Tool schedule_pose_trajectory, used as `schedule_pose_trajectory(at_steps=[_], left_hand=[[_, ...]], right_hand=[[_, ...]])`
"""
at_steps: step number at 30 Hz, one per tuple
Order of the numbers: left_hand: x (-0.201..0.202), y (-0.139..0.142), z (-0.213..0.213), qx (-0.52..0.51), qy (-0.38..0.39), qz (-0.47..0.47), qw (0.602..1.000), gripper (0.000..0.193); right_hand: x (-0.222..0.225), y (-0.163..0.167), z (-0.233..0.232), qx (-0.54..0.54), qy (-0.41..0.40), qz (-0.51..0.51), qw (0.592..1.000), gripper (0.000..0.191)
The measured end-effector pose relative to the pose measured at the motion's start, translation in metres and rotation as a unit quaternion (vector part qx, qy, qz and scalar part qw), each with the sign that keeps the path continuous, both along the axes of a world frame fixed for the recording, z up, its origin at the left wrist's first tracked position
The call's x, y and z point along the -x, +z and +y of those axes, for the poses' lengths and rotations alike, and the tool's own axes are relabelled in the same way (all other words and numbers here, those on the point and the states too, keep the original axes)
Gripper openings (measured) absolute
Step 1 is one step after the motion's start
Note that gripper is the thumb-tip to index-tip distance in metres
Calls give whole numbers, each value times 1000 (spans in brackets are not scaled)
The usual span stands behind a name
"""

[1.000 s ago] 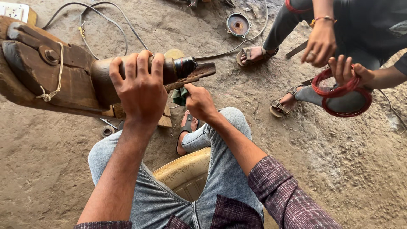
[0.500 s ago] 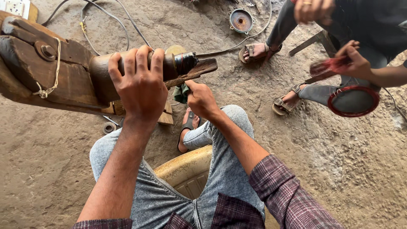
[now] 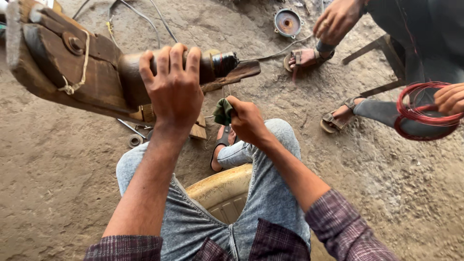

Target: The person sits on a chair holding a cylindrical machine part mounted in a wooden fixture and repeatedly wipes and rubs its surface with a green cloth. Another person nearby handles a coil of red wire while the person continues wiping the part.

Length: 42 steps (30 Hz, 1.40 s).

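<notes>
Wooden winder [image 3: 92, 77] sits propped over the dirt floor, left hand [image 3: 171, 89] fingers wrapped over its barrel, right hand [image 3: 244, 118] pinching a green rag [image 3: 223, 111] underneath — rag could probably snag the spindle tip [image 3: 224, 63].

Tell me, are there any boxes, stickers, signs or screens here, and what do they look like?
None clear enough to tell.
White scrap: top left corner, behind the wooden block; it may be a label, mostly cut off.
Left hand: grips the dark roller on the block, no sticker showing.
Right hand: pinches a plain green cloth.
</notes>
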<state>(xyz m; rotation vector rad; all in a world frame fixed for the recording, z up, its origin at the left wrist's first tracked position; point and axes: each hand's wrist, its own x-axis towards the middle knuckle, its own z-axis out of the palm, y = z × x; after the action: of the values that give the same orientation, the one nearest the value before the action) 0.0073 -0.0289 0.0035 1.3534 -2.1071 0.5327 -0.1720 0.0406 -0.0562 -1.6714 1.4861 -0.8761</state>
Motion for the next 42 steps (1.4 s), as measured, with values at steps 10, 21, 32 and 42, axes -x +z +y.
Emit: schedule_pose_trajectory(at_steps=[10,21,32,42], left_hand=[[-1,2,6,-3,-20,6,1000,23],[2,9,-1,2,-6,1,1000,22],[2,8,2,-12,-14,15,1000,22],[-4,4,3,-11,-21,10,1000,24]], right_hand=[[7,25,24,47,11,89,995,19],[-2,26,16,-39,1,21,999,11],[-3,28,15,-15,-4,25,1000,7],[-8,22,15,-1,-3,31,1000,6]])
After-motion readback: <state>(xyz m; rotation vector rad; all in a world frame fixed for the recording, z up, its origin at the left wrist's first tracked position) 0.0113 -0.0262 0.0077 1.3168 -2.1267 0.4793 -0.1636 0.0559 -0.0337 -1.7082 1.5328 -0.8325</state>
